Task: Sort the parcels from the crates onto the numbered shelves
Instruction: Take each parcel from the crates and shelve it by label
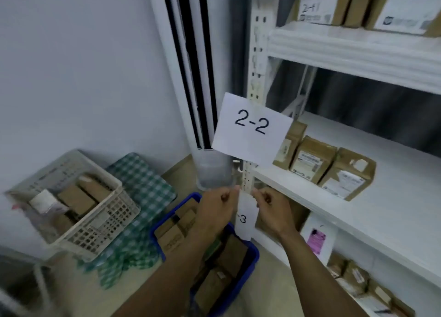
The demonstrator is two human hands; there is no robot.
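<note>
matt cardboard parcels (312,158), paper label (251,128)

The middle shelf (405,173) lies open right of three parcels (312,159); the 2-2 sign (250,128) overhangs its left corner.

The left hand (214,211) hides part of the white paper label (247,221), lower centre. Print on the brown cardboard parcels (310,160) is blurred.

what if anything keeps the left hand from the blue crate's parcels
Probably nothing, so yes: parcels lie uncovered in the blue crate under the left hand, though it pinches a paper label.
</note>
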